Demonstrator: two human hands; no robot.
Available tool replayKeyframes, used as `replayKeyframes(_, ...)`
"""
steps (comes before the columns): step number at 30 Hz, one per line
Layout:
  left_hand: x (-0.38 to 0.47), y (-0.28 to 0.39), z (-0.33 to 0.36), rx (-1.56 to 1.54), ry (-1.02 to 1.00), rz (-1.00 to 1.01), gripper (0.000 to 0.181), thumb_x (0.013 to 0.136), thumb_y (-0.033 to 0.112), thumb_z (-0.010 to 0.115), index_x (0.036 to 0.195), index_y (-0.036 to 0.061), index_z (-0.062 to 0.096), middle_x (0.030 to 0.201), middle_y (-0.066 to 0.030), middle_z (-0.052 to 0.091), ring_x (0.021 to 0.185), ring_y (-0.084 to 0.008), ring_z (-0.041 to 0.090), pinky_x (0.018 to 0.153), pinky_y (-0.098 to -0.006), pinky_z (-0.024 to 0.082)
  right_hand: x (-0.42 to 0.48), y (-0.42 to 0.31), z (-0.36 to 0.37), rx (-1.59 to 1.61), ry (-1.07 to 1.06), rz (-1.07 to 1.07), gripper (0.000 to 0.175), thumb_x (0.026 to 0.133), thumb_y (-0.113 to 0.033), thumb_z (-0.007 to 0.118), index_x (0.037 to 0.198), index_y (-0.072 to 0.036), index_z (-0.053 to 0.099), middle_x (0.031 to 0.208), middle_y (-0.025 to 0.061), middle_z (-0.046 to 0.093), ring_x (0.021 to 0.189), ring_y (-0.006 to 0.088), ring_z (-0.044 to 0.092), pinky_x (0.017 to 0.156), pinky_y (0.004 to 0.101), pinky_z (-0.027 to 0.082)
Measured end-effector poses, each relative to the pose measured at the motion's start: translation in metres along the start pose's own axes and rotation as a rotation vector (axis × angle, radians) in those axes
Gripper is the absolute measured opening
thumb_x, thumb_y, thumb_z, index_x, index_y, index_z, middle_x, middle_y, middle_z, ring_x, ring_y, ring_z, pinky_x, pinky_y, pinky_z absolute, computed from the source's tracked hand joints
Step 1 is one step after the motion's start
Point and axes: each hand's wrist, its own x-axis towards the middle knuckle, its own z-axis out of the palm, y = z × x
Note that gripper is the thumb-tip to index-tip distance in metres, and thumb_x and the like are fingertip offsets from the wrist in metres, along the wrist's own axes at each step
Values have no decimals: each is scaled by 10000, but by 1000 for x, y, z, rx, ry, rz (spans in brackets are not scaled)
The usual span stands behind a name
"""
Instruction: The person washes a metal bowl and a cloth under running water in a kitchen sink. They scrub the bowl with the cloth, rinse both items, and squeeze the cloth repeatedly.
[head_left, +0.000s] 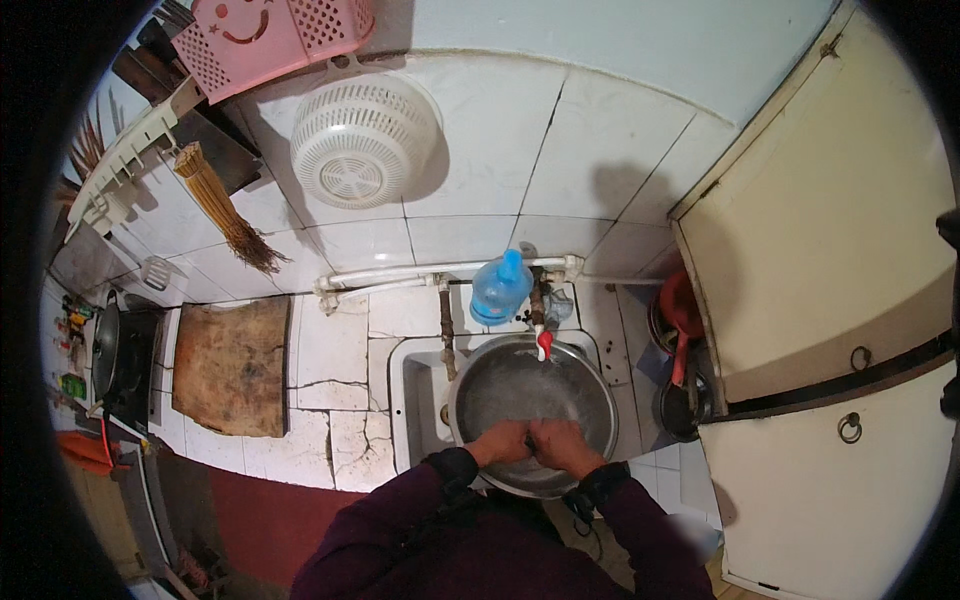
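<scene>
A wide stainless steel basin (491, 390) rests on the white sink (409, 442). Above the near part of the basin, my left hand (504, 442) and my right hand (559, 444) meet with fingers curled inward. A small dark patch shows between them; whether it is a held thing or shadow is unclear, and the fingertips are hidden. Over the far rim hangs a tap with a red handle (545, 343) and white spout. Behind the basin stands a blue plastic bottle (499, 292), upright beside the tap pipe.
To the left, a worn wooden cutting board (232, 367) lies on the cracked tiled counter (330, 352). A white colander (360, 150) and a bristle brush (225, 206) hang on the wall. A red plastic ladle (681, 322) and cream cabinet doors (825, 225) are at right.
</scene>
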Motion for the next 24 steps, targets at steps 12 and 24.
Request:
replayKeyframes(12, -5, 23, -9, 194, 59, -5, 396, 846, 243, 685, 1202, 87, 610, 1069, -184, 701, 965, -418, 665, 833, -516, 534, 2, 13, 4, 291, -215, 294, 464, 787, -243, 740, 1201, -60, 639, 1077, 212, 707, 1006, 395, 681, 856, 494, 528)
replayKeyframes(24, -18, 28, -46, -841, -296, -452, 217, 911, 260, 696, 900, 54, 626, 733, -29, 551, 574, -120, 493, 518, -293, 425, -42, -3, -33, 518, 214, 65, 725, 792, -31, 721, 1457, -140, 451, 1490, 182, 409, 1295, 411, 478, 1024, 480, 465)
